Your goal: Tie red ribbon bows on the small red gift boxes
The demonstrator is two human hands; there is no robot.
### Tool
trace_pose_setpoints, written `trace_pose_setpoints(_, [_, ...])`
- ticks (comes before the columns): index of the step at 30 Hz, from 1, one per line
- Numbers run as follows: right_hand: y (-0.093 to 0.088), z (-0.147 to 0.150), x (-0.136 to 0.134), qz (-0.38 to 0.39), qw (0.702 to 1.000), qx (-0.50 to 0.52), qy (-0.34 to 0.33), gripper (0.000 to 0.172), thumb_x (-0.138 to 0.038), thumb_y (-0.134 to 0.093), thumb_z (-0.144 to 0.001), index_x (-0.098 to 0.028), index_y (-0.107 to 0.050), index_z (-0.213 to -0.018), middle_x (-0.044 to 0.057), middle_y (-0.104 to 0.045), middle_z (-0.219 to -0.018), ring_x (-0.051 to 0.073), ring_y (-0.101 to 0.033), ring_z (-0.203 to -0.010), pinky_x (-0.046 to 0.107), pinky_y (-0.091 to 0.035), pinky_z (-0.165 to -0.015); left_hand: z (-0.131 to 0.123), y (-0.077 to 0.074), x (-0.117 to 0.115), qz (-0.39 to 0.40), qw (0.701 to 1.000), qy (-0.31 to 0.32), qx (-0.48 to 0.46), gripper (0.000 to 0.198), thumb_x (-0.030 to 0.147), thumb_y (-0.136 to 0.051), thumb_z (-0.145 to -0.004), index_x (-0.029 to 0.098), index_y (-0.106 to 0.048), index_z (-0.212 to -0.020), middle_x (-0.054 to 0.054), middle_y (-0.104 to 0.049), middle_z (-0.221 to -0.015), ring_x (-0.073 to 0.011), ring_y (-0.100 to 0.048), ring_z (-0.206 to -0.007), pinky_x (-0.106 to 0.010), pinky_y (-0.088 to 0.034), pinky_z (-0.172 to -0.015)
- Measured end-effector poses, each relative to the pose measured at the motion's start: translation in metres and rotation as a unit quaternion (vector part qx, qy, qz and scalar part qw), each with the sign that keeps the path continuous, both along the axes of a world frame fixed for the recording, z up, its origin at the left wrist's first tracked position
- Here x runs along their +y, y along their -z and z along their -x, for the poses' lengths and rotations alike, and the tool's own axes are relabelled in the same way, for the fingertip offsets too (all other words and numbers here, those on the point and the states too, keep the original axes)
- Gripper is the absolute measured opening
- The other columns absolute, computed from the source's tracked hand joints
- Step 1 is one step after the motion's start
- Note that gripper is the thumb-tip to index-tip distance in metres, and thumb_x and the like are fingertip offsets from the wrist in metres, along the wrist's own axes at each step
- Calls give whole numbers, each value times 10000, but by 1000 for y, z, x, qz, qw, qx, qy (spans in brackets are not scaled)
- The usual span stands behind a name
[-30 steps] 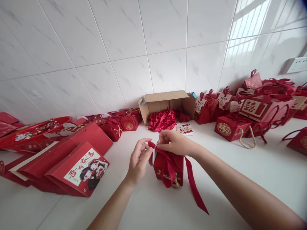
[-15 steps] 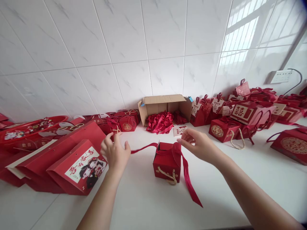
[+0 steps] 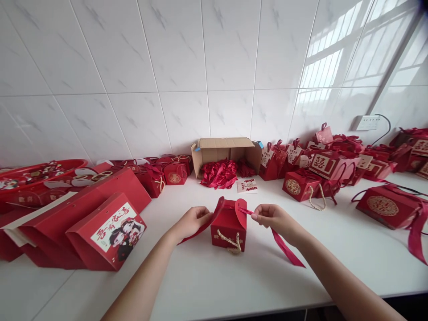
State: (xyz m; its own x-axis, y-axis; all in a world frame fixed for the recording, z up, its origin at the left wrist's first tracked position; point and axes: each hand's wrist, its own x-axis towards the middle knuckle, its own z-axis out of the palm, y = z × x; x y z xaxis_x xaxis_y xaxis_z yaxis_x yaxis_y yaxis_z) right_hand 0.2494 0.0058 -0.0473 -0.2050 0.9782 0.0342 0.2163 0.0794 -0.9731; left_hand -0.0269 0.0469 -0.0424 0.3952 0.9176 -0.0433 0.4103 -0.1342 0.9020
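Box (image 3: pixel 229 221) well inside counter edge (image 3: pixel 281 308)

Our right hand (image 3: pixel 272 218) pinches a red satin ribbon (image 3: pixel 286 253) at the rounded flap (image 3: pixel 241 218) of a rope-handled gift box (image 3: pixel 228 221), while our left hand (image 3: pixel 194 220) grips the ribbon on the box's left. Behind the box, we see a cardboard carton (image 3: pixel 227 142) holding heaped ribbons (image 3: pixel 218 174); left of the box, red gift bags (image 3: pixel 88 206), one printed with a cartoon couple (image 3: pixel 125 239).
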Motion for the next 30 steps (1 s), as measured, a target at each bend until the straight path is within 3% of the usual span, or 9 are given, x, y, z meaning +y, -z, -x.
trace_pose_setpoints(5, [8, -17, 7, -17, 997, -76, 13, 333, -513, -645, -754, -183, -605, -732, 18, -584, -677, 163, -534, -648, 298, -416, -628, 11, 0, 9, -53, 996, -23, 64, 408, 577, -556, -763, 177, -557, -683, 18, -503, -647, -147, -435, -608, -248, -333, -564])
trace_pose_setpoints(9, [13, -8, -3, -159, 959, -147, 184, 342, -528, -594, -771, -215, -617, -907, 79, -614, -998, 232, -574, -881, 342, -446, -741, 15, -9, 2, -185, 963, -131, 142, 343, 529, -525, -785, 194, -574, -734, 6, -523, -688, -171, -474, -661, -264, -364, -622])
trace_pose_setpoints(11, [14, -2, -13, -197, 937, -163, 239, 373, -560, -519, -811, -208, -622, -880, 83, -612, -960, 225, -569, -828, 333, -443, -706, 15, -14, -12, -192, 958, -142, 159, 363, 516, -462, -821, 195, -599, -722, 6, -522, -646, -171, -475, -625, -265, -358, -600])
trace_pose_setpoints(16, [16, 11, -34, 10, 989, -149, 1, 584, -660, -270, -881, -198, -590, -722, 15, -571, -560, 133, -436, -470, 275, -370, -504, 4, -11, -50, -103, 981, 11, 164, 319, 421, -446, -830, 216, -686, -786, -13, -638, -676, -203, -560, -638, -266, -377, -599])
trace_pose_setpoints(20, [22, 14, -31, 104, 988, -100, -46, 579, -708, -266, -857, -229, -578, -952, -20, -551, -468, 127, -408, -422, 257, -357, -482, -5, 2, -47, -78, 974, -39, 211, 341, 298, -504, -765, 267, -662, -1066, -24, -641, -664, -223, -576, -602, -282, -359, -591])
trace_pose_setpoints(22, [25, 15, -26, 108, 993, -46, -11, 569, -710, -299, -849, -240, -579, -1006, -29, -539, -499, 113, -385, -410, 244, -325, -456, -7, 6, -38, -52, 981, -83, 166, 465, 259, -525, -742, 262, -593, -1202, -35, -653, -732, -219, -581, -618, -289, -372, -607])
trace_pose_setpoints(25, [26, 20, -19, 72, 989, 110, 64, 471, -663, -440, -833, -271, -587, -1049, -25, -557, -684, 93, -416, -474, 224, -330, -465, -10, 4, -28, 13, 989, -144, -27, 530, 251, -539, -764, 247, -494, -1292, -55, -653, -913, -194, -604, -719, -282, -413, -644])
trace_pose_setpoints(27, [23, 25, -16, 46, 964, 244, 91, 395, -597, -557, -806, -299, -600, -1063, -11, -582, -838, 99, -490, -578, 220, -378, -512, -15, -2, -26, 45, 969, -147, -192, 485, 296, -569, -789, 261, -486, -1266, -50, -635, -1011, -179, -616, -800, -270, -430, -647])
trace_pose_setpoints(30, [15, 32, -10, 32, 907, 399, 132, 327, -502, -687, -744, -310, -659, -1007, -5, -614, -952, 123, -568, -737, 227, -442, -606, -25, -12, -25, 51, 905, -163, -389, 317, 353, -675, -748, 239, -585, -1030, -10, -627, -981, -155, -628, -850, -240, -439, -631])
